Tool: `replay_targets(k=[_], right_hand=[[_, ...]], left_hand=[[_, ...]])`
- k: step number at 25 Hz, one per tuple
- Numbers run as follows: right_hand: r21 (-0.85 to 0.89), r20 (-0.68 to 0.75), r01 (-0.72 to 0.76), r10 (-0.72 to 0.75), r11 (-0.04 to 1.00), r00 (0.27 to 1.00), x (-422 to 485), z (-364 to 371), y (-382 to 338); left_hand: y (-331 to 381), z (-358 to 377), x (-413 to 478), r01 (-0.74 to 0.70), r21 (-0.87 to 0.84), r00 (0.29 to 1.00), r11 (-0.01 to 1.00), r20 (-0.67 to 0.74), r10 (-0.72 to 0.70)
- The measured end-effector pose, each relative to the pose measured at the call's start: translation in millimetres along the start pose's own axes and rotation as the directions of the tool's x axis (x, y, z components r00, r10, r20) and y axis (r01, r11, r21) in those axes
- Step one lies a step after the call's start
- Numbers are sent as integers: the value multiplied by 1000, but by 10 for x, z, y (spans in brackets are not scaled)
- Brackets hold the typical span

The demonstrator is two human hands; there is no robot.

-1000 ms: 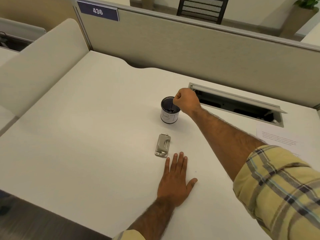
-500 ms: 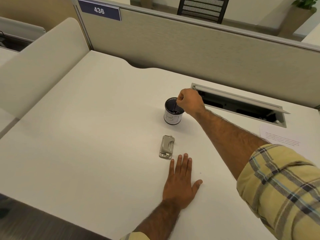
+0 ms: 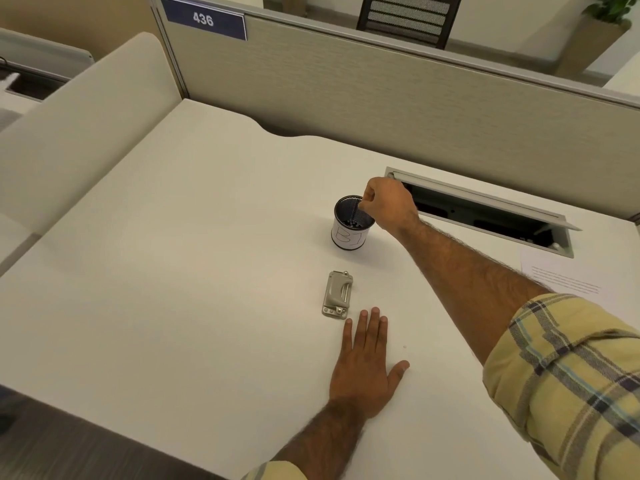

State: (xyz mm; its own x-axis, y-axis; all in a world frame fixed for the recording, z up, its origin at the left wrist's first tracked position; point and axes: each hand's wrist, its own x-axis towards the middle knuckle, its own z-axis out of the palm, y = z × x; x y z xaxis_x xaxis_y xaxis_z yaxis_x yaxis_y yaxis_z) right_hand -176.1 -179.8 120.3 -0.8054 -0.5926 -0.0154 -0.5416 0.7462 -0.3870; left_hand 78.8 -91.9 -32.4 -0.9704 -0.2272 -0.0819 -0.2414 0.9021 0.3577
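A black mesh cup (image 3: 348,237) with a white label stands upright near the desk's middle. My right hand (image 3: 388,202) hovers over its right rim, thumb and fingers pinching a thin metal pin (image 3: 354,214) that points down into the cup. Small dark pieces lie at the cup's bottom. A grey metal latch plate (image 3: 337,294) lies flat on the desk in front of the cup. My left hand (image 3: 363,368) rests palm down on the desk just below and right of the latch, fingers straight, fingertips close to it but not touching.
A cable tray (image 3: 485,209) with its lid raised sits in the desk behind my right hand. A printed sheet (image 3: 561,278) lies at the right edge. A partition wall (image 3: 381,91) closes the back and a side panel (image 3: 86,109) the left.
My right hand stays over the cup with the pin still pinched. The left hand and the latch have not moved. Only the view has shifted slightly.
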Motion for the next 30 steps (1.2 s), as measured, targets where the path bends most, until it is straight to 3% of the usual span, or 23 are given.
replay_targets(k=[4, 8, 10, 14, 18, 22, 27, 30], right_hand=[[61, -49, 16, -13, 998, 999, -46, 37, 4], [205, -148, -35, 67, 978, 987, -379, 43, 213], [216, -132, -101, 131, 971, 983, -763, 106, 465], [77, -29, -93, 95, 993, 995, -1887, 325, 1049], [-193, 184, 168, -132, 967, 974, -2711, 533, 1400], [-348, 193, 328, -276, 878, 942, -2929, 638, 1526], [-422, 261, 305, -208, 853, 943, -2867, 634, 1562], [-341, 233, 238, -164, 909, 959, -2716, 565, 1581]], left_hand=[[-13, 15, 7, 4, -4, 1000, 1000, 4, -4], [-17, 21, 16, 0, 5, 1000, 1000, 2, 0], [-27, 26, 10, 0, 9, 1000, 1000, 6, 0], [-28, 37, 7, -2, 25, 1000, 1000, -10, 3], [-17, 49, 21, 1, 79, 1000, 997, -8, -1], [-9, 53, 22, 7, 134, 1000, 991, 8, -9], [-2, 60, 11, 14, 147, 1000, 989, 25, -18], [9, 58, 13, 20, 159, 1000, 987, 15, -22]])
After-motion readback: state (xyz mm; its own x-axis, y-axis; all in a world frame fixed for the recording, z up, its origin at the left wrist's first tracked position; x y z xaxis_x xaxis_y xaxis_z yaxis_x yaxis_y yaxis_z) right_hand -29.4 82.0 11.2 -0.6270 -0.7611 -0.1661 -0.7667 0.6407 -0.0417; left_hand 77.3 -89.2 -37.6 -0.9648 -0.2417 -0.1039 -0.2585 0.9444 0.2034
